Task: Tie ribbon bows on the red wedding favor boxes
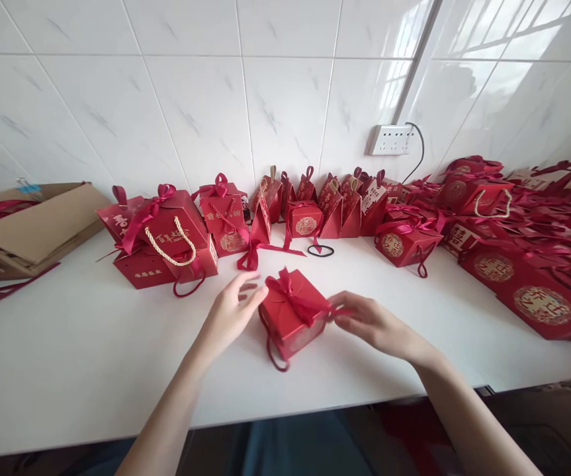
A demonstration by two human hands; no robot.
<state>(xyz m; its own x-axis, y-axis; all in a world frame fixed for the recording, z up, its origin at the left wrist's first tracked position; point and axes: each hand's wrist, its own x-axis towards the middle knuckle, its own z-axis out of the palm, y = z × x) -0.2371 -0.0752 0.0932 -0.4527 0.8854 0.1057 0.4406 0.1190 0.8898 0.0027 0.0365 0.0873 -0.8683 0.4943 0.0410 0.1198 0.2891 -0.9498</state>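
Note:
A red gift box (285, 330) sits on the white table in front of me, turned at an angle. A red ribbon (298, 303) is tied in a bow over its lid, and a dark red cord handle hangs down its left side. My left hand (233, 307) is at the box's left, fingers apart, with nothing in it; its thumb tip is close to the lid's edge. At the right corner, my right hand (372, 324) has the ribbon's tail between thumb and fingers. Slight blur covers the right fingertips and the box's front.
Several red gift boxes (166, 231) stand along the tiled wall, with a larger pile (528, 264) at the right. An opened cardboard box (42, 238) is at far left. A black loop (320, 250) lies behind the box. A power strip (391, 140) hangs on the wall.

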